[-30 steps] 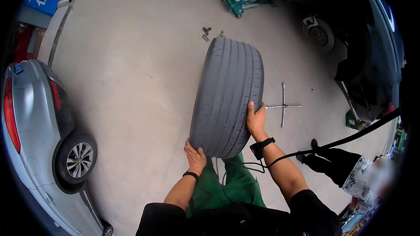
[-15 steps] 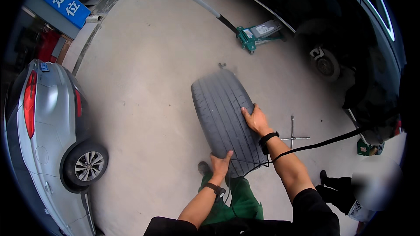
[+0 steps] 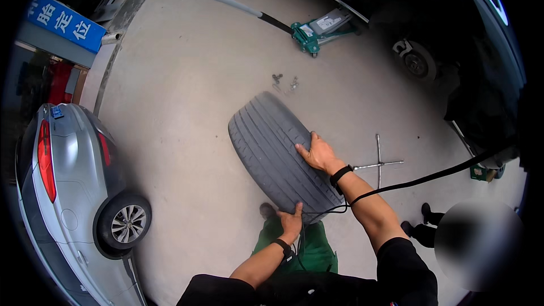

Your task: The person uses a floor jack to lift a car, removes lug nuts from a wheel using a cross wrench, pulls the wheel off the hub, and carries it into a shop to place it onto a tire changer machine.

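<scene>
A worn grey-black tire [image 3: 272, 141] is tilted to the left in front of my legs, tread facing up. My right hand [image 3: 314, 153] grips its right side, thumb over the tread. My left hand [image 3: 290, 221] holds its near end, thumb up against the tread. A dark cable [image 3: 430, 177] runs from the right past my right forearm. A steel cross wrench [image 3: 378, 164] lies on the floor right of the tire, and small metal pieces [image 3: 277, 77] lie beyond it.
A green floor jack [image 3: 306, 37] with a long handle stands by a dark car [image 3: 481, 34] with an exposed brake disc [image 3: 416, 63]. A silver car [image 3: 79, 170] is at the left, below a blue sign [image 3: 62, 20]. A person's legs [image 3: 425, 232] are at lower right.
The tire has turned, its far end swinging left and down in view. Both hands moved with it; my left shifted rightward along the near end.
</scene>
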Available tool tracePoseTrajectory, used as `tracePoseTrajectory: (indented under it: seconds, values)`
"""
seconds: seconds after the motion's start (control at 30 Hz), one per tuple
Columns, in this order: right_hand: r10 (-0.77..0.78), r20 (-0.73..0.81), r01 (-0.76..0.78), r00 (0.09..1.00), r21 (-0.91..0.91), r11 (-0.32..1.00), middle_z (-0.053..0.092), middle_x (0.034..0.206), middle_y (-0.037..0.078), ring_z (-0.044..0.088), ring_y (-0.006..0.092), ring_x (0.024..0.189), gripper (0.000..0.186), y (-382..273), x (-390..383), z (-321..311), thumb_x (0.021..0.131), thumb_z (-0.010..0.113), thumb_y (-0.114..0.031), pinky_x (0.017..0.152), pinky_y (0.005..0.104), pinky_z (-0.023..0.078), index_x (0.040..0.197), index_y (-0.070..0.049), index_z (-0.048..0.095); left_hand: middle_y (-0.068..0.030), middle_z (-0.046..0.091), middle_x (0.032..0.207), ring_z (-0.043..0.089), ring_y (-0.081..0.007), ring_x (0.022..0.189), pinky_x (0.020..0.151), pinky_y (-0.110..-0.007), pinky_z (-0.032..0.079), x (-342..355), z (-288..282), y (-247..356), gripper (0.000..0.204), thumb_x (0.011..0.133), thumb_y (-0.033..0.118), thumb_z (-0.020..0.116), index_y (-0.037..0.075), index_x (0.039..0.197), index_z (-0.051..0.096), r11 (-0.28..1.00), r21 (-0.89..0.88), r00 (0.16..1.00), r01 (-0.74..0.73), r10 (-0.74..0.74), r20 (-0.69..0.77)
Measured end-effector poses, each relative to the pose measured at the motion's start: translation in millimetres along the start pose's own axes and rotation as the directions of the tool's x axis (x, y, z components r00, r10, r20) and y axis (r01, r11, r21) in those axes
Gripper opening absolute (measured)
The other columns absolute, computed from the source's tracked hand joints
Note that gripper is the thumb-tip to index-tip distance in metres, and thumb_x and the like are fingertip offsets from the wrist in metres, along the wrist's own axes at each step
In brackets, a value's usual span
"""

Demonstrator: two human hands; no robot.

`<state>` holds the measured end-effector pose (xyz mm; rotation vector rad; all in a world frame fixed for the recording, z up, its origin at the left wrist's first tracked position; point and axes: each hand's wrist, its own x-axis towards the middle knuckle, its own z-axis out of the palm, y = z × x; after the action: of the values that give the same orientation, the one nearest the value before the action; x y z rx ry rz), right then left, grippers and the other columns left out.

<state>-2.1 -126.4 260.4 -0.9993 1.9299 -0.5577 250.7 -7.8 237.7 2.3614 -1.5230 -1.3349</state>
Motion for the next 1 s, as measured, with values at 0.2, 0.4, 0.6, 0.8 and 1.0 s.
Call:
tracePoseTrajectory:
  seconds: [0.2, 0.4, 0.6, 0.8, 1.0]
  values:
    - [-0.041, 0.012, 0.04, 0.999, 0.097, 0.994, 0.05, 0.133, 0.033, 0.051, 0.0455, 0.123, 0.09, 26, 5, -5, 0.089, 0.055, -0.061, 0.103, 0.047, 0.044, 0.141, 0.01, 0.035, -0.0379, 0.05, 0.126, 0.052, -0.0446, 0.12, 0.103, -0.043, 0.041, -1, 18, 3, 0.099, 0.083, 0.057, 0.071, -0.02, 0.129, 0.026, 0.995, -0.079, 0.998, -0.065, 0.064, -0.022]
    - [0.02, -0.107, 0.004, 0.994, 0.221, 0.975, 0.048, 0.136, 0.034, 0.048, 0.045, 0.127, 0.096, 92, -64, 31, 0.085, 0.061, -0.064, 0.106, 0.0471, 0.041, 0.144, 0.007, 0.034, -0.0341, 0.056, 0.122, 0.056, -0.0436, 0.116, 0.1, -0.043, 0.043, 0, -3, 23, 0.095, 0.081, 0.055, 0.074, -0.018, 0.126, 0.032, 0.993, -0.11, 0.999, -0.041, 0.045, 0.028]
    - [0.034, -0.104, -0.017, 0.994, 0.158, 0.987, 0.048, 0.134, 0.034, 0.048, 0.0466, 0.126, 0.096, 66, -52, 32, 0.085, 0.059, -0.065, 0.106, 0.0481, 0.039, 0.144, 0.007, 0.033, -0.0325, 0.059, 0.115, 0.059, -0.0444, 0.11, 0.096, -0.045, 0.045, 19, -14, 31, 0.095, 0.078, 0.061, 0.073, -0.015, 0.123, 0.037, 1.0, -0.002, 1.0, 0.027, -0.027, 0.003]
    - [0.124, -0.156, -0.123, 0.98, 0.019, 0.992, 0.049, 0.135, 0.033, 0.048, 0.0466, 0.126, 0.093, -23, 16, 38, 0.088, 0.054, -0.065, 0.106, 0.0492, 0.039, 0.145, 0.005, 0.033, -0.035, 0.058, 0.118, 0.057, -0.0446, 0.116, 0.099, -0.043, 0.044, 93, -71, 70, 0.107, 0.078, 0.075, 0.062, -0.02, 0.121, 0.038, 0.997, 0.058, 0.999, 0.043, -0.042, -0.013]
    - [0.109, -0.174, -0.113, 0.979, -0.01, 0.994, 0.05, 0.136, 0.03, 0.049, 0.0442, 0.127, 0.088, -136, 148, 29, 0.088, 0.054, -0.065, 0.106, 0.0483, 0.04, 0.145, 0.0, 0.037, -0.0333, 0.056, 0.127, 0.056, -0.0421, 0.12, 0.102, -0.042, 0.043, 224, -153, 175, 0.125, 0.077, 0.084, 0.051, -0.027, 0.131, 0.031, 0.983, -0.024, 0.977, 0.181, -0.177, 0.117]
